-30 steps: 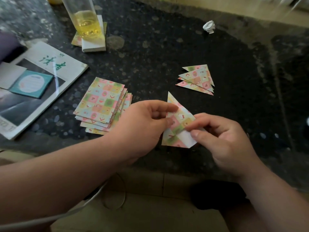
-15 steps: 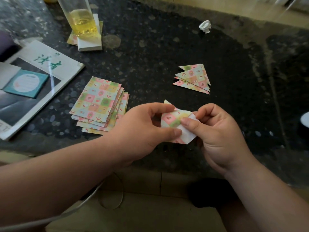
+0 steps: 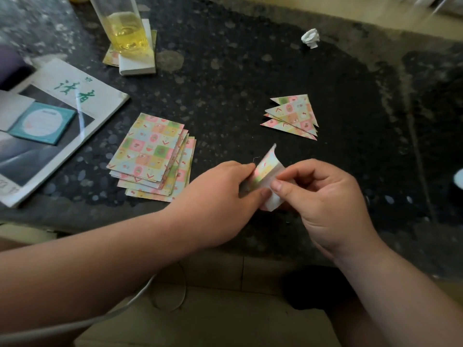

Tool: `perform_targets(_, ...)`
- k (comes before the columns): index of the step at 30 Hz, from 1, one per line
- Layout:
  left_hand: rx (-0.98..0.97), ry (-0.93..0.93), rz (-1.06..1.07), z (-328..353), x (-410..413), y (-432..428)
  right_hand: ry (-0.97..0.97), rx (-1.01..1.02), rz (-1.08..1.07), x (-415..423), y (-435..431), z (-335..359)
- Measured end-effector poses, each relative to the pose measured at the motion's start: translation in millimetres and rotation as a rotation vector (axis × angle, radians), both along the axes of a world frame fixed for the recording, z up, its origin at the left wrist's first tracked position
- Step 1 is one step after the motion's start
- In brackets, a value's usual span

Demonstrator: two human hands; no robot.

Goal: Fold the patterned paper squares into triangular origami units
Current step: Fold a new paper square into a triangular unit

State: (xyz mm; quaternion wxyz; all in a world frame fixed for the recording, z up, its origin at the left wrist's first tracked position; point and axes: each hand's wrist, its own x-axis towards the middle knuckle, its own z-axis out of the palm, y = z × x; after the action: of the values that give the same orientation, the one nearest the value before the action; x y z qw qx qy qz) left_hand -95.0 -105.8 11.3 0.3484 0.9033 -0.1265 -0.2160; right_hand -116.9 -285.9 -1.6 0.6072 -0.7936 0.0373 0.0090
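Observation:
Both hands hold one patterned paper piece (image 3: 266,171) just above the dark table (image 3: 250,71). It is partly folded, curled, and shows its white back at the lower end. My left hand (image 3: 220,196) pinches its left side between thumb and fingers. My right hand (image 3: 323,196) pinches its right side with thumb and forefinger. A fanned stack of flat patterned squares (image 3: 152,154) lies to the left of my hands. A small pile of folded triangular units (image 3: 293,116) lies behind my right hand.
A glass of yellow liquid (image 3: 125,28) stands on a white pad (image 3: 137,63) at the back left. A magazine (image 3: 50,116) with a teal card (image 3: 42,121) lies at the far left. A crumpled white scrap (image 3: 310,38) sits at the back. The table's near edge runs under my forearms.
The paper went from a flat triangle to a curled, narrower fold between my fingers. Both hands turned it and shifted slightly right.

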Motion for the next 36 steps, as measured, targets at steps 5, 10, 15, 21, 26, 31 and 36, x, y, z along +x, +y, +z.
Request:
perform_targets(5, -0.093, 0.043, -0.004, -3.2, 2.4, -0.3, 0.010, -0.019, -0.024, 1.0, -0.5, -4.4)
perform_targets(10, -0.184, 0.080, 0.124, -1.7, 6.1, 0.9, -0.008, -0.086, -0.051, 2.6, -1.7, -4.2)
perform_targets(15, -0.280, 0.186, 0.376, -2.3, 16.0, 3.1, -0.023, -0.162, -0.014, 1.4, -3.7, 0.1)
perform_targets(21, -0.729, 0.465, 0.584, 1.4, 20.1, 5.7, 0.128, -0.070, 0.241, 3.5, -18.8, 8.7)
perform_targets(26, -0.764, 0.511, 0.568, 7.1, 19.5, 7.4, 0.156, -0.198, 0.403, 6.0, -24.8, 16.0)
perform_targets(31, -0.844, 0.495, 0.546, 10.4, 15.9, 9.1, 0.004, -0.062, 0.223, 6.6, -13.3, 12.5)
perform_targets(36, -0.828, 0.465, 0.425, 9.3, 12.9, 14.7, -0.015, 0.056, 0.095, 7.4, -9.6, 14.7)
